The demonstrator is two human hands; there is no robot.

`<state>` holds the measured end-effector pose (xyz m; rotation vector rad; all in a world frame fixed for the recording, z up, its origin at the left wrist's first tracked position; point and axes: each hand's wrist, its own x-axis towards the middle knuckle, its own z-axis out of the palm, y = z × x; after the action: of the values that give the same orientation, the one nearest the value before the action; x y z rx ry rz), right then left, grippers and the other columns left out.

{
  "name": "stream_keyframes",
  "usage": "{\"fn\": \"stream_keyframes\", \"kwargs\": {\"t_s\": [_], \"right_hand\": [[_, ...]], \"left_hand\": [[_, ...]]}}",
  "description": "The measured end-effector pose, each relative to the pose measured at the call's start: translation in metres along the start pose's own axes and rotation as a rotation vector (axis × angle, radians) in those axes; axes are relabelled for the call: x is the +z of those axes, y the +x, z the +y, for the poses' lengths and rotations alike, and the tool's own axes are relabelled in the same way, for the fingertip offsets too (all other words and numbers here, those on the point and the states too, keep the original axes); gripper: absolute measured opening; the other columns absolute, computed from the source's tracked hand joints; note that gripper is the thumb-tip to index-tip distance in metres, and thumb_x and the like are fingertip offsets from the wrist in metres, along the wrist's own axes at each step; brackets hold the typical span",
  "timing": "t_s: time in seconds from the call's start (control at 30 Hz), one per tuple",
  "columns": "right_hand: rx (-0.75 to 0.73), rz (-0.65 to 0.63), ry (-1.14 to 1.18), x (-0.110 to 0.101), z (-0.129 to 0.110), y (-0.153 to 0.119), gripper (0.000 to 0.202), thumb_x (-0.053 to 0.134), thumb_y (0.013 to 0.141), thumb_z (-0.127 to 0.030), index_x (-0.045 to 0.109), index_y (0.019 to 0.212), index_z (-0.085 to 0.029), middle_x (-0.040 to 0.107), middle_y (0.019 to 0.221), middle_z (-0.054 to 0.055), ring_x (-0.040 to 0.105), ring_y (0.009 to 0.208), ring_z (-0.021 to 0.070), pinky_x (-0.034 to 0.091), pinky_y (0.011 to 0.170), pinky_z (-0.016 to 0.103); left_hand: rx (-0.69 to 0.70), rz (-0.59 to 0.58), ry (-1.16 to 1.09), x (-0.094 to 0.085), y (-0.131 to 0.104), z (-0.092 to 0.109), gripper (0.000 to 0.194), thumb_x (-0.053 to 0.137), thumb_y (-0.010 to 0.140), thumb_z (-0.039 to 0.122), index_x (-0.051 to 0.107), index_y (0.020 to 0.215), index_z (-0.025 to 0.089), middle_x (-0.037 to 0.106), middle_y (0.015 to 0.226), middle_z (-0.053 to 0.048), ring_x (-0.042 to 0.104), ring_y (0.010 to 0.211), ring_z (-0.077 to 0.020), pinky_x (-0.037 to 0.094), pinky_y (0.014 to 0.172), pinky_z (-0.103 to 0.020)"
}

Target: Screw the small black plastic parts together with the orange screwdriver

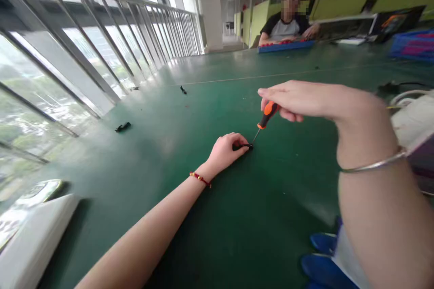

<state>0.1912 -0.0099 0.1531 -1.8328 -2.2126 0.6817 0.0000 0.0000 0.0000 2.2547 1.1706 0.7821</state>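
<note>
A screwdriver (pixel 267 115) with an orange and black handle leans over the green table (pixel 210 108), its tip down at a small black part (pixel 250 146). My left hand (pixel 228 149) pinches that part and presses it to the tabletop. Above the handle is my right hand (pixel 291 99), palm down, its fingers closed around the top of the screwdriver. The details of the black part are too small to tell.
Small black pieces (pixel 122 127) lie at the left and far left. A white box (pixel 40 239) sits at the near left, blue bins (pixel 322 264) at the near right. Across the table, a person (pixel 288 27) sits behind a blue tray (pixel 286 47). White equipment (pixel 415 122) stands right.
</note>
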Motion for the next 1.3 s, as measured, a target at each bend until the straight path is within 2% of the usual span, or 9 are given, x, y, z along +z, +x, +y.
{"fn": "stream_keyframes", "kwargs": {"t_s": [0.1, 0.2, 0.37, 0.53, 0.7, 0.87, 0.93, 1.1, 1.3], "right_hand": [[-0.079, 0.017, -0.009, 0.000, 0.007, 0.001, 0.034, 0.040, 0.089, -0.049, 0.062, 0.093, -0.022, 0.055, 0.058, 0.000, 0.050, 0.051, 0.0135, 0.036, 0.053, 0.026], [-0.083, 0.048, -0.041, 0.000, 0.007, 0.001, 0.029, 0.053, 0.082, -0.048, 0.061, 0.100, -0.025, 0.061, 0.068, 0.000, 0.055, 0.058, 0.0145, 0.037, 0.055, 0.025], [-0.040, -0.005, 0.012, 0.000, 0.001, -0.001, 0.046, 0.037, 0.089, -0.057, 0.063, 0.093, -0.020, 0.055, 0.057, 0.002, 0.050, 0.049, 0.0134, 0.038, 0.055, 0.027], [-0.058, 0.068, -0.061, -0.001, 0.002, -0.001, 0.036, 0.056, 0.080, -0.052, 0.062, 0.101, -0.023, 0.061, 0.066, 0.000, 0.054, 0.056, 0.0139, 0.038, 0.056, 0.026], [-0.028, 0.016, 0.001, -0.001, -0.003, -0.004, 0.054, 0.032, 0.090, -0.060, 0.066, 0.091, -0.018, 0.049, 0.049, 0.000, 0.046, 0.045, 0.0125, 0.038, 0.055, 0.028], [-0.101, 0.131, -0.045, 0.001, -0.002, -0.001, 0.034, 0.053, 0.083, -0.050, 0.065, 0.097, -0.021, 0.058, 0.061, 0.001, 0.051, 0.054, 0.0132, 0.037, 0.056, 0.026], [-0.106, 0.132, -0.066, 0.001, -0.001, -0.001, 0.035, 0.057, 0.080, -0.051, 0.063, 0.100, -0.023, 0.060, 0.065, 0.000, 0.053, 0.057, 0.0137, 0.037, 0.057, 0.025], [-0.003, 0.007, 0.019, 0.000, -0.001, -0.001, 0.055, 0.027, 0.091, -0.059, 0.064, 0.096, -0.019, 0.052, 0.050, 0.001, 0.047, 0.045, 0.0141, 0.037, 0.053, 0.028], [-0.081, 0.050, -0.045, -0.001, 0.000, -0.003, 0.033, 0.052, 0.083, -0.050, 0.065, 0.098, -0.024, 0.061, 0.066, 0.001, 0.054, 0.056, 0.0143, 0.037, 0.055, 0.026]], "left_hand": [[0.003, 0.001, 0.008, -0.001, 0.001, 0.001, 0.010, 0.061, 0.079, 0.023, 0.067, 0.085, 0.018, 0.063, 0.082, -0.001, 0.056, 0.073, -0.0124, 0.046, 0.066, -0.023], [0.004, 0.000, 0.011, -0.001, 0.001, 0.001, 0.010, 0.061, 0.079, 0.023, 0.067, 0.085, 0.018, 0.063, 0.082, -0.001, 0.056, 0.073, -0.0127, 0.046, 0.066, -0.023], [0.013, 0.002, 0.011, -0.001, 0.001, 0.000, 0.012, 0.061, 0.079, 0.024, 0.068, 0.086, 0.018, 0.063, 0.082, -0.002, 0.056, 0.074, -0.0129, 0.047, 0.068, -0.024], [0.015, 0.002, 0.008, -0.001, 0.000, 0.000, 0.011, 0.061, 0.079, 0.024, 0.067, 0.085, 0.018, 0.063, 0.083, -0.002, 0.057, 0.074, -0.0130, 0.047, 0.068, -0.024], [0.016, 0.000, 0.004, -0.001, 0.000, -0.001, 0.011, 0.061, 0.079, 0.025, 0.067, 0.086, 0.018, 0.063, 0.083, -0.002, 0.057, 0.074, -0.0131, 0.047, 0.069, -0.024], [0.020, 0.000, 0.005, -0.001, 0.001, 0.000, 0.012, 0.061, 0.079, 0.025, 0.067, 0.086, 0.018, 0.064, 0.083, -0.002, 0.057, 0.074, -0.0129, 0.047, 0.068, -0.024], [0.021, 0.003, 0.008, -0.001, 0.001, 0.001, 0.011, 0.061, 0.079, 0.025, 0.067, 0.086, 0.018, 0.063, 0.083, -0.002, 0.057, 0.074, -0.0128, 0.047, 0.068, -0.024], [0.010, -0.002, 0.002, -0.001, 0.001, 0.001, 0.011, 0.062, 0.078, 0.024, 0.068, 0.085, 0.018, 0.064, 0.082, -0.001, 0.057, 0.074, -0.0128, 0.047, 0.068, -0.024], [0.007, 0.000, 0.006, -0.002, 0.001, 0.001, 0.011, 0.061, 0.078, 0.023, 0.067, 0.085, 0.018, 0.064, 0.083, -0.002, 0.057, 0.075, -0.0131, 0.047, 0.068, -0.024]]}}
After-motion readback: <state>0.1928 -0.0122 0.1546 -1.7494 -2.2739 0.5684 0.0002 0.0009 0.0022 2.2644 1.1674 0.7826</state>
